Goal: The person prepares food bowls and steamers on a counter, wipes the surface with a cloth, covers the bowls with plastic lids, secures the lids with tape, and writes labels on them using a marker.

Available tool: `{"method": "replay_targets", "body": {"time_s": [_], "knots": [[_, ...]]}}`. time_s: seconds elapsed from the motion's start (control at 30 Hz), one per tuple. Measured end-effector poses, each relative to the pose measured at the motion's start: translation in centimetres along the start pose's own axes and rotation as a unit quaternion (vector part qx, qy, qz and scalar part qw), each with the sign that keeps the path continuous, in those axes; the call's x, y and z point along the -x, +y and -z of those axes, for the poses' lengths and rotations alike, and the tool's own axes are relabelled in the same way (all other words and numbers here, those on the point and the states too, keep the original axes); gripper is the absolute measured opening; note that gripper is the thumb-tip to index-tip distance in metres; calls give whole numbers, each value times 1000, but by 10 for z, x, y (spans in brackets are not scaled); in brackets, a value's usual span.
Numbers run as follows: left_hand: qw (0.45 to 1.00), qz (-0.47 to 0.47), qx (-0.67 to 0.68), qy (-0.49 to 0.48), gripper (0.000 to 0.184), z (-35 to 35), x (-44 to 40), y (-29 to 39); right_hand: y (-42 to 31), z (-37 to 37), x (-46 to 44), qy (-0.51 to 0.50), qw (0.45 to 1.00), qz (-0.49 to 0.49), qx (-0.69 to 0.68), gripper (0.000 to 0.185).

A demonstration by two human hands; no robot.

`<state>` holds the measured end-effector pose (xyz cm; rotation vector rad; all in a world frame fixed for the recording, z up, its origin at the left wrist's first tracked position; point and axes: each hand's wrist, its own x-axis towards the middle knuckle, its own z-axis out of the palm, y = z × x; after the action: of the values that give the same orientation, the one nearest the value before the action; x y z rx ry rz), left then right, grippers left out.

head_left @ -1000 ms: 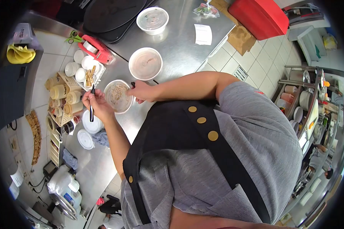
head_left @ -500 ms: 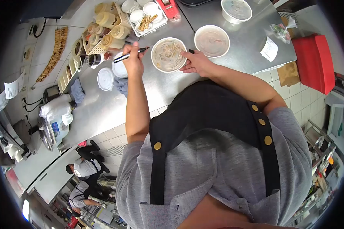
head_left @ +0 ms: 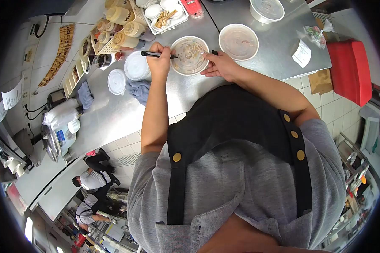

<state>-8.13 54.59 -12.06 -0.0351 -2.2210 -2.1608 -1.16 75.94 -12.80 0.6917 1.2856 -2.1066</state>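
My left hand [head_left: 159, 60] is closed around a black marker [head_left: 152, 54], whose tip reaches the left edge of a clear plastic lid. That lid covers a round white bowl [head_left: 190, 55] with food showing through it. On the bowl's other side, my right hand [head_left: 219, 66] grips the rim, thumb on top and fingers beside and below it. A small black piece [head_left: 215, 52], which looks like the marker's cap, sticks out by the right hand's fingers. Just right of these stands a second lidded bowl [head_left: 239, 42] with pale contents.
Another lidded bowl [head_left: 267, 9] stands farther back. White lids [head_left: 116, 82] and a blue-grey cloth [head_left: 138, 90] lie to the left. Squeeze bottles [head_left: 134, 29] fill a rack behind, beside a basket of small cups [head_left: 173, 26]. A paper slip [head_left: 302, 54] lies right. Two people are at lower left.
My left hand has moved right and a little down, bringing the marker's tip onto the lid's edge. My right hand keeps its hold on the bowl. The view has shifted slightly.
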Motion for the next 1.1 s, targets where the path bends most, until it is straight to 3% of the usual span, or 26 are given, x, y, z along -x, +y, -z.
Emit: {"method": "replay_targets", "body": {"time_s": [0.07,0.13,0.47,0.57,0.73,0.97,1.07,1.1], "knots": [[1000,-5,0,12,30,-1,1,0,1,1,-1,1,1000,5,-1,39],[991,-53,-126,-11,30,1,0,-4,0,3,-2,-21,999,-26,13,44],[989,-38,-138,-35,29,0,2,0,-1,4,-2,-22,999,-33,12,42],[994,-58,-94,-3,29,-4,2,-1,0,4,-3,-21,999,-37,11,42],[984,-54,-169,-32,29,-3,3,4,0,6,-3,-32,999,-32,6,41],[982,-85,-170,-16,28,-7,5,4,1,6,-4,-37,999,-27,3,40],[995,-55,-87,3,29,-5,3,-1,1,7,-5,-39,999,-27,7,40],[989,-60,-131,-10,29,-4,4,0,1,6,-4,-39,999,-25,4,40]]}}
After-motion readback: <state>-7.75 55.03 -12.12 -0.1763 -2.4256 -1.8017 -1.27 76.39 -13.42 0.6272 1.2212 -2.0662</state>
